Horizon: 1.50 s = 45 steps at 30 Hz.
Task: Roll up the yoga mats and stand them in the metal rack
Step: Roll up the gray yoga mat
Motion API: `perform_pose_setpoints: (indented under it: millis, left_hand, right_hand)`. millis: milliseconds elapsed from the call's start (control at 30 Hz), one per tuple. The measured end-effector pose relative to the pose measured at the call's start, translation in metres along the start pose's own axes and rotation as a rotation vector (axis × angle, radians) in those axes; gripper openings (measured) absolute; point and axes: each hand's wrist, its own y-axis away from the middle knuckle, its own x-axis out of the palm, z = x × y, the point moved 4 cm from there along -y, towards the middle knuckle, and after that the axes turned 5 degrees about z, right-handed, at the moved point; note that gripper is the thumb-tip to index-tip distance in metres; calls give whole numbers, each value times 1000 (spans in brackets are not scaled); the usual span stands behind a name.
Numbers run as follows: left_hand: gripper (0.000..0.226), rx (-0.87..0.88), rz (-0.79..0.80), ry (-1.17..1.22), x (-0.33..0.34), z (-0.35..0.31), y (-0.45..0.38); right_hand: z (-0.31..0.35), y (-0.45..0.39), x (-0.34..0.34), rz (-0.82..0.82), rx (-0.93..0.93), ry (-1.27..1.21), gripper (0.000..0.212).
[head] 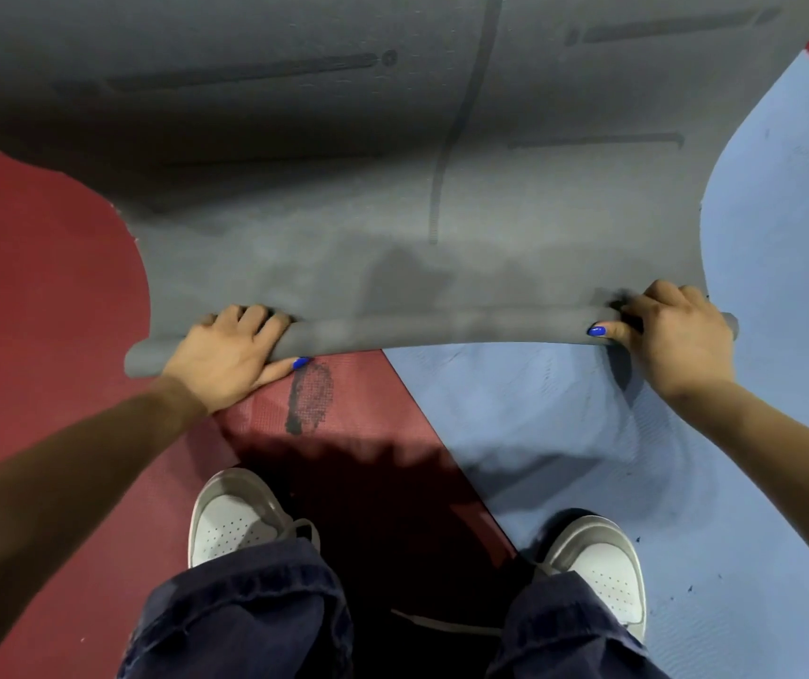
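A grey yoga mat [392,139] lies spread out ahead of me, with dark line markings on it. Its near edge is curled into a thin roll [441,330] that runs left to right just in front of my feet. My left hand [231,355] grips the left part of the roll, fingers curled over the top and thumb underneath. My right hand [672,335] grips the right part the same way. Under the grey mat lie a dark red mat [40,311] on the left and a light blue mat [760,311] on the right. The metal rack is out of view.
My two feet in white and grey sneakers [236,517] stand close behind the roll, one on the red mat and one on the blue. A dark smudge [312,396] marks the red mat near my left thumb.
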Motion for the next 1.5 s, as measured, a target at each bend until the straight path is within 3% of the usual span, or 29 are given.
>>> perform_pose_setpoints:
  millis: [67,233,367,433,533,767,933,1067,1267,1500]
  left_hand:
    - [65,-91,8,109,-7,-3,-3]
    - [51,-507,97,305,-16,-3,-11]
    - [38,-661,-37,338,-13,-8,-4]
    - [42,-661,-87,331,-9,-10,-3]
    - [53,-620,-36,240,-8,-5,-7]
    - [34,-556,-33,332,-15,11,-28]
    - [29,-551,-108,354,-16,16,-30]
    - [40,-390,-184,300,-16,12,-25]
    - [33,-170,-308,146,-12,10,-13]
    - [34,-437,-278,133,-7,14,-1]
  right_hand:
    - [1,1,0,-8,2,21,44]
    - [5,6,-6,-99,15,-46,54]
    - [6,11,-7,-189,-24,-63,66]
    - [6,13,-6,-217,-41,-69,68]
    - [6,16,-2,-257,-61,-69,67]
    - [13,30,4,-299,-15,10,52]
    - [10,30,0,-286,2,-26,58]
    - [7,28,-4,-321,-79,37,59]
    - [6,21,-5,-340,-196,138,57]
    - [5,20,-3,-274,-157,118,64]
